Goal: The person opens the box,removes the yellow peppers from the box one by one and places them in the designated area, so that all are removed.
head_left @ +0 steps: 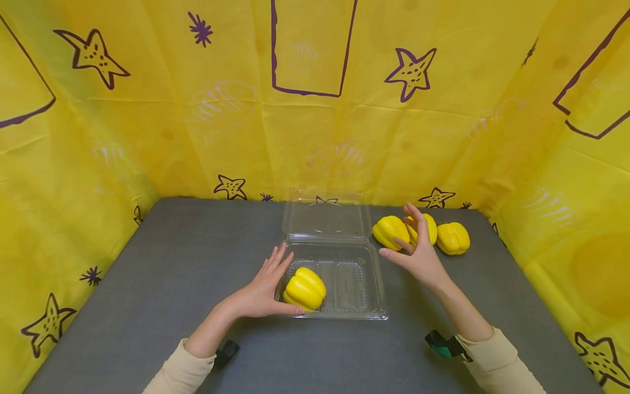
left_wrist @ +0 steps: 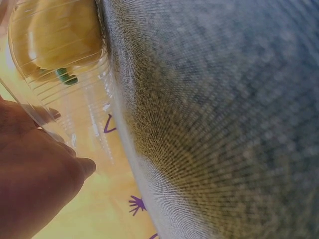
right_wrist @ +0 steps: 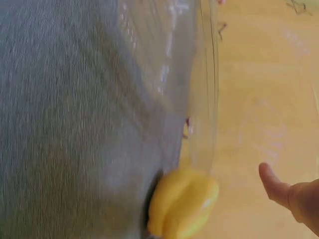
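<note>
A clear plastic clamshell container [head_left: 351,284] lies on the table, its lid [head_left: 327,219] folded back. One yellow bell pepper [head_left: 305,289] sits in its left part; a green stem shows through the plastic in the left wrist view. My left hand [head_left: 261,287] rests at the container's left side, fingers extended along the rim and thumb at the front edge. Over the table at right, my right hand [head_left: 418,257] has spread fingers and holds nothing. Around it are three more bell peppers: one left [head_left: 388,229], one partly hidden behind the fingers [head_left: 430,227], one right [head_left: 453,238].
The dark grey table [head_left: 187,246] spreads out on both sides of the container. Yellow cloth [head_left: 315,131] with starfish drawings hangs around its back and sides. Dark straps [head_left: 443,345] sit at both wrists, below beige sleeves.
</note>
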{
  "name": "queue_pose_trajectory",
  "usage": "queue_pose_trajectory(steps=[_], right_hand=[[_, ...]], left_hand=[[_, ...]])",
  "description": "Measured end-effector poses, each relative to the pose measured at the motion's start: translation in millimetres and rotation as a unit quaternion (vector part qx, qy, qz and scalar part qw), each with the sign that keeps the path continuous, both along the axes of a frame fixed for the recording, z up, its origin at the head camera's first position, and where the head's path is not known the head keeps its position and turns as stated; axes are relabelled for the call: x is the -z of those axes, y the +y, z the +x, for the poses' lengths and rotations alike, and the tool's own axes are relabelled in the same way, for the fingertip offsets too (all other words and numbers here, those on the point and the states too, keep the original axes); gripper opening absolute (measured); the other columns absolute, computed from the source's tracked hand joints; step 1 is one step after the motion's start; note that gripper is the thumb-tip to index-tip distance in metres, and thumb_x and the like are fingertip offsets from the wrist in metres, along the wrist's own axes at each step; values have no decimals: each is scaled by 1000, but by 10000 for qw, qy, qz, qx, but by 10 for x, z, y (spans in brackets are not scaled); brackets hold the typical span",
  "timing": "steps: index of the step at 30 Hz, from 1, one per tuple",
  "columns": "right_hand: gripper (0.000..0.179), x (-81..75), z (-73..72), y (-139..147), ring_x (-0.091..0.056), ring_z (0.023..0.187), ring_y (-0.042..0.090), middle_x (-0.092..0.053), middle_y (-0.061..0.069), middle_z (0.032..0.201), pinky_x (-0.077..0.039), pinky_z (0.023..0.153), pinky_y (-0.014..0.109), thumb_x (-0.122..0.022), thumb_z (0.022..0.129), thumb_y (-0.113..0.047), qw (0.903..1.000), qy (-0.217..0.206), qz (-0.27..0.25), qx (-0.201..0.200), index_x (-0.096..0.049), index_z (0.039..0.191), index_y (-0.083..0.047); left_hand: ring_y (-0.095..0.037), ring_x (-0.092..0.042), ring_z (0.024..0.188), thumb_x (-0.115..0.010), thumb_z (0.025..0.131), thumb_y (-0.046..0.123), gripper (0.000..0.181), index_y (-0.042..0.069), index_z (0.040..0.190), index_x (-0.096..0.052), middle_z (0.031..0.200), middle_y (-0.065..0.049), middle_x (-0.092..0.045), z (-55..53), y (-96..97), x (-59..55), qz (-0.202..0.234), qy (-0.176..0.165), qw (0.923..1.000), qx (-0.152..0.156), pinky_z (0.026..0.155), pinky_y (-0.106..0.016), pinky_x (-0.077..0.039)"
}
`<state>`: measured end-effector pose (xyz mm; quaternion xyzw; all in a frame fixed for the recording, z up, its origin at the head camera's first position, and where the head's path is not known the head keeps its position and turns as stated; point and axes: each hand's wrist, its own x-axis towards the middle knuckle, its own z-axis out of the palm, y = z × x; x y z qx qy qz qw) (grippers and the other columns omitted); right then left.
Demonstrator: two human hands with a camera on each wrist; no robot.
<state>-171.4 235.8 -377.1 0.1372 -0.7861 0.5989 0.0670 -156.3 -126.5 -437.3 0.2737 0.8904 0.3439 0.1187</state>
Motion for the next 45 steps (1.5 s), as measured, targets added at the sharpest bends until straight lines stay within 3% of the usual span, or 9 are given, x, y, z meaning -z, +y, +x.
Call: queue_pose_trajectory(steps=[4,13,25,37,45], right_hand=[[102,48,15,-136,-14,143,27,-10,-1,159,-37,104,48,-77,81,-1,9991,31,53,-424,-11,155,-27],[108,119,67,-350,-13,143,34,-7,-1,159,-39,102,55,-83,77,-4,9957,149,228,-888,-12,155,-28],[108,250,127,-540,-16,142,28,-8,-1,159,-40,102,55,-84,77,-11,9908,73,370,-1300,-12,155,-27],[107,362,171,-762,-22,138,39,-13,9,158,-43,98,57,-88,73,-21,9836,123,673,-1666,-18,154,-29],[105,448,168,-876,-25,135,39,-16,-1,156,-46,95,55,-88,73,-22,9765,-28,922,-1946,-21,154,-18]], left_hand=[[-34,12,147,-78,73,58,121,3,156,-11,162,-10,13,1,4,-4,16,40,10000,30,114,-58,-1],[-33,12,147,-78,73,59,121,3,156,-11,162,-9,13,0,4,3,17,44,10000,30,114,-58,0],[-33,12,147,-78,73,59,121,3,156,-11,162,-10,12,-1,3,9,17,46,10000,12,114,-58,0],[-31,14,147,-79,73,57,120,4,156,-10,162,-10,13,-6,8,6,-28,-11,10000,-10,114,-59,0],[-34,13,147,-79,73,57,120,2,156,-10,162,-11,13,-9,6,4,2,8,10000,31,113,-61,1]])
